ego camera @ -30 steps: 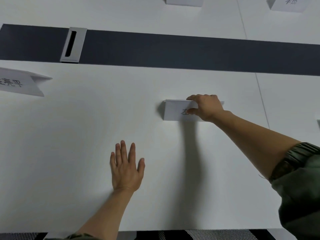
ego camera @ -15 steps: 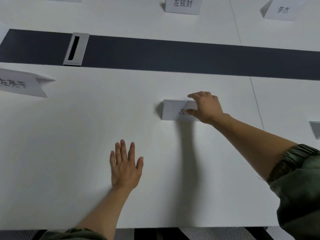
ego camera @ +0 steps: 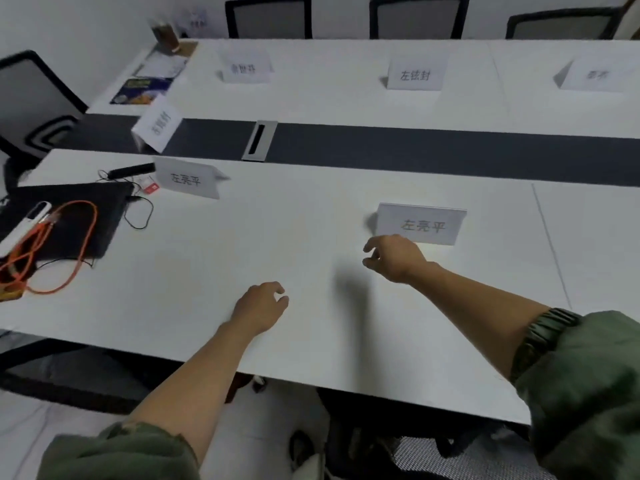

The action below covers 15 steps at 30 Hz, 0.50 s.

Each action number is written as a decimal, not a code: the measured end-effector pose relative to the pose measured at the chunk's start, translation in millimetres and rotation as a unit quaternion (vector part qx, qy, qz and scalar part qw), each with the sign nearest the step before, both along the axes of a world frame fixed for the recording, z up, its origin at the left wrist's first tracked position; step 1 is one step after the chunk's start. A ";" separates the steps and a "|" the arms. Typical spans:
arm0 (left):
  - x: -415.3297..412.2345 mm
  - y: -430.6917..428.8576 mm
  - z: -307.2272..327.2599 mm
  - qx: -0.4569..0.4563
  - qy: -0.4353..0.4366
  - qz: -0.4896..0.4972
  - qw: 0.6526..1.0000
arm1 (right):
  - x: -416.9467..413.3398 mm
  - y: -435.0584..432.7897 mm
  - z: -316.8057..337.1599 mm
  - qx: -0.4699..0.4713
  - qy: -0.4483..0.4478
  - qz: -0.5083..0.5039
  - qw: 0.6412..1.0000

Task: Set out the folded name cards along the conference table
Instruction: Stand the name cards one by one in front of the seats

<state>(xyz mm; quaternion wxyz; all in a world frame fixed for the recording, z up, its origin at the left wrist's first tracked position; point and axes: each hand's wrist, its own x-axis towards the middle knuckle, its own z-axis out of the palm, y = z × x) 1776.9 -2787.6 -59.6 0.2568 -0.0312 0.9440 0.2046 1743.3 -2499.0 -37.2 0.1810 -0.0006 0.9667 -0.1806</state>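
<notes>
White name card [ego camera: 420, 225] standing, released.
My right hand [ego camera: 394, 258] has pulled back, loosely curled, empty; left hand [ego camera: 259, 308] likewise. Next seat, I reckon.

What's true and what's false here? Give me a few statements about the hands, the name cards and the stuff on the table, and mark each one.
1. The right hand grips the nearest name card. False: it hangs just in front of the card, fingers loosely curled, holding nothing.
2. The left hand holds nothing. True.
3. Three far name cards stand beyond the dark strip. True.
4. The orange cable lies at the table's right end. False: it lies at the left end, on a black pad.
</notes>
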 end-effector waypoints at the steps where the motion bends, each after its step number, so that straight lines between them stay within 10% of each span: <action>1: 4.6 -12.7 9.7 0.001 0.012 0.008 1.000 | 5.3 -13.3 1.4 -0.004 -0.008 0.005 1.000; 15: 107.9 -254.8 109.7 -0.008 0.134 0.025 0.991 | 80.7 -244.2 31.8 -0.027 -0.006 0.036 0.999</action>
